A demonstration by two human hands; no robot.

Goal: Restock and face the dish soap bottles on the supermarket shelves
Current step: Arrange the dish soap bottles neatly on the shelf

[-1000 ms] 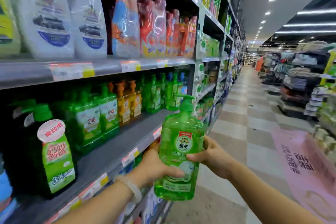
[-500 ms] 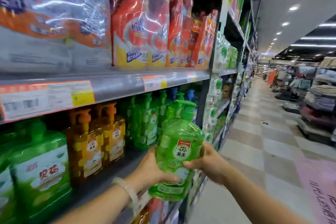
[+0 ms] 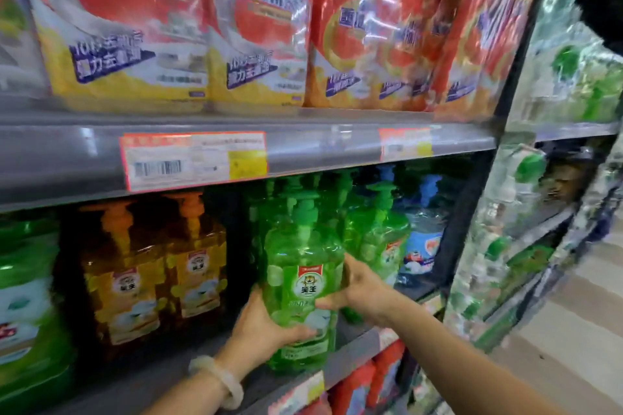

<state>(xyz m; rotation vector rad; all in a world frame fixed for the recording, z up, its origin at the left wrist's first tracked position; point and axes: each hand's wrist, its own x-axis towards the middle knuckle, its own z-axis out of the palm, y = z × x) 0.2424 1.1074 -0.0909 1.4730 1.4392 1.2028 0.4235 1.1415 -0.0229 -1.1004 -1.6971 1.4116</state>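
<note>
Upper shelf (image 3: 303, 141): red refill pouches (image 3: 256, 27). Below it, 2 orange pump bottles (image 3: 158, 280) stand left of your green dish soap bottle (image 3: 303, 283), upright at the lower shelf's front edge. Your left hand (image 3: 266, 333) wraps its lower left side; your right hand (image 3: 364, 290) grips its right side, thumb across the label.
</note>
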